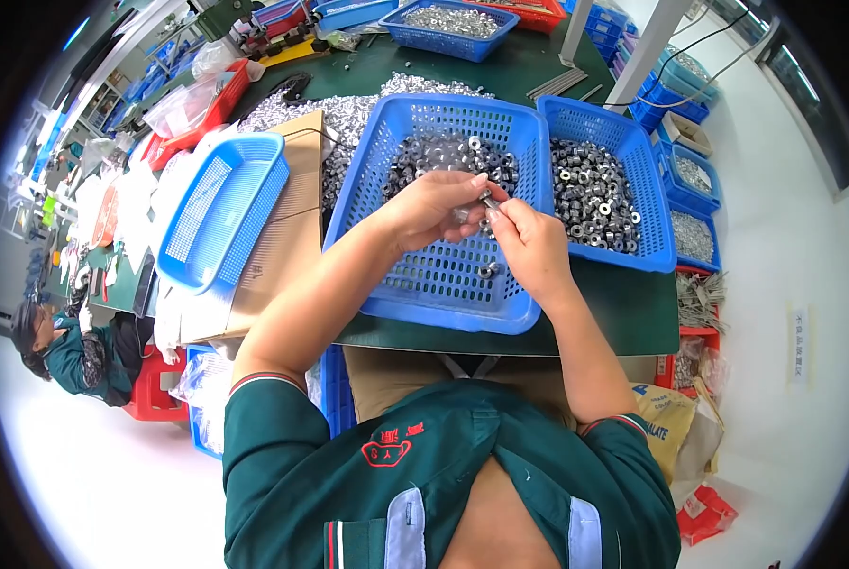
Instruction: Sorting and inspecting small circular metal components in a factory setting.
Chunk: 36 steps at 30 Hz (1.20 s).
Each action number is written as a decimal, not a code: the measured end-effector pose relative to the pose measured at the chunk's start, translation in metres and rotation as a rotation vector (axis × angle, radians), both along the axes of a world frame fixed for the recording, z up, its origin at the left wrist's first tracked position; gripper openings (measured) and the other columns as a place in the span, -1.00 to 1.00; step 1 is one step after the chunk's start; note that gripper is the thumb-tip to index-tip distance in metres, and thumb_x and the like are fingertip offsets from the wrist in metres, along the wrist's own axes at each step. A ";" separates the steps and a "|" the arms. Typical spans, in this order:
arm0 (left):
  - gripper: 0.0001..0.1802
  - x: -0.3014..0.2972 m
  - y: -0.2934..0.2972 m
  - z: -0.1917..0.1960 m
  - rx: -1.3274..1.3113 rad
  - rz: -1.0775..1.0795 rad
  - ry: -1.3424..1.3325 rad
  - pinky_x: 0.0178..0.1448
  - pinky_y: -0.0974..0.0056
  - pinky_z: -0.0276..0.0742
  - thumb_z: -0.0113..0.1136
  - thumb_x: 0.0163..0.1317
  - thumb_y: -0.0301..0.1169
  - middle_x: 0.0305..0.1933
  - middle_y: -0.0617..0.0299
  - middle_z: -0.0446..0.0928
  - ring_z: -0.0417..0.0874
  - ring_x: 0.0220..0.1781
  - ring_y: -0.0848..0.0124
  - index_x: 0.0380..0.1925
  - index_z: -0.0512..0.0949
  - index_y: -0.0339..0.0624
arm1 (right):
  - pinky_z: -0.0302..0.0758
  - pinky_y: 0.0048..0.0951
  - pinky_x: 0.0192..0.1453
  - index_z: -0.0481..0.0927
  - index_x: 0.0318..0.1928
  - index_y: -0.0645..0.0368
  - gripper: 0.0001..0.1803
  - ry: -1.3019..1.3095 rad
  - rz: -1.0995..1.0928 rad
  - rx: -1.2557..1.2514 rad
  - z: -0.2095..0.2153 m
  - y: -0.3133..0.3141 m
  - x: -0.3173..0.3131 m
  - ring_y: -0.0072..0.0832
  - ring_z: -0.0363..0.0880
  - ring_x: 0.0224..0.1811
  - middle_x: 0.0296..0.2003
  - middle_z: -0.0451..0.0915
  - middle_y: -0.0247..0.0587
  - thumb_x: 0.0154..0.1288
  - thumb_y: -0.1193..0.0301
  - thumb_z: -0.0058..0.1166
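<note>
Over a blue perforated basket (415,289), my left hand (434,211) and my right hand (533,251) meet fingertip to fingertip. Both pinch a small shiny metal piece (490,200), short and pin-like; its exact kind is too small to tell. More metal glints under my curled left fingers, partly hidden by them. Small ring-shaped metal parts (502,167) fill the far half of this basket. A few loose ones (488,270) lie near its front, below my right hand.
On the right stands a second blue basket (666,228) of similar parts. An empty light-blue basket (173,261) rests on cardboard (271,261) at left. Behind lies a heap of silvery parts (348,112). A seated person (88,346) is at far left.
</note>
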<state>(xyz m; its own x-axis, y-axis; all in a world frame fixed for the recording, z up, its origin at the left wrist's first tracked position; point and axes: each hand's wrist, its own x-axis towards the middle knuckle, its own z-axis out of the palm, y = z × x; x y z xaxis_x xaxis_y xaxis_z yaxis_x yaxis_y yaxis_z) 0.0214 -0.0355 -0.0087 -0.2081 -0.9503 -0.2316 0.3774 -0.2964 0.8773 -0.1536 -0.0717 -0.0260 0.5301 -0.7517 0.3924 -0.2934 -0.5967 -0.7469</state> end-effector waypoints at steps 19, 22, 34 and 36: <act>-0.66 -0.015 0.002 -0.001 -0.279 0.045 -0.207 -0.46 0.50 0.23 -0.15 0.47 -0.26 -0.58 0.39 0.35 0.30 -0.56 0.63 -0.10 0.49 -0.31 | 0.21 -0.60 -0.61 0.55 -0.40 0.24 -0.71 -0.217 0.251 0.641 0.002 -0.015 -0.014 -0.74 0.28 -0.69 -0.71 0.37 -0.45 0.40 0.31 -0.05; -0.67 -0.019 0.000 -0.002 -0.276 0.106 -0.267 -0.48 0.50 0.22 -0.14 0.47 -0.25 -0.62 0.40 0.32 0.28 -0.58 0.63 -0.13 0.50 -0.31 | 0.31 -0.48 -0.52 0.56 -0.38 0.28 -0.74 -0.122 0.115 0.309 0.000 -0.011 -0.010 -0.65 0.39 -0.61 -0.68 0.44 -0.32 0.36 0.33 -0.01; -0.67 0.002 -0.007 -0.018 0.118 -0.032 0.159 -0.50 0.49 0.23 -0.18 0.45 -0.24 -0.53 0.30 0.39 0.27 -0.59 0.53 -0.32 0.46 -0.25 | 0.37 -0.24 -0.55 0.48 -0.40 0.21 -0.83 -0.049 -0.095 -0.317 -0.003 0.004 0.004 -0.19 0.51 -0.63 -0.67 0.47 -0.12 0.29 0.38 0.06; -0.68 -0.008 -0.009 -0.006 0.211 0.106 0.176 -0.63 0.50 0.12 -0.18 0.43 -0.22 -0.57 0.32 0.34 0.29 -0.63 0.55 -0.34 0.46 -0.18 | 0.33 -0.36 -0.56 0.53 -0.33 0.23 -0.83 -0.219 -0.114 0.013 -0.009 -0.003 -0.005 -0.34 0.46 -0.68 -0.69 0.45 -0.13 0.33 0.37 0.05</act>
<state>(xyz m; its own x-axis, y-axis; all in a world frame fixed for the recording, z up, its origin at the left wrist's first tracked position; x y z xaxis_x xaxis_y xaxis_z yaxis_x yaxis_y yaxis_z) 0.0138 -0.0443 -0.0151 -0.1649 -0.9036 -0.3954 0.5572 -0.4162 0.7186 -0.1583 -0.0747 -0.0352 0.3443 -0.8076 0.4788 -0.1884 -0.5591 -0.8074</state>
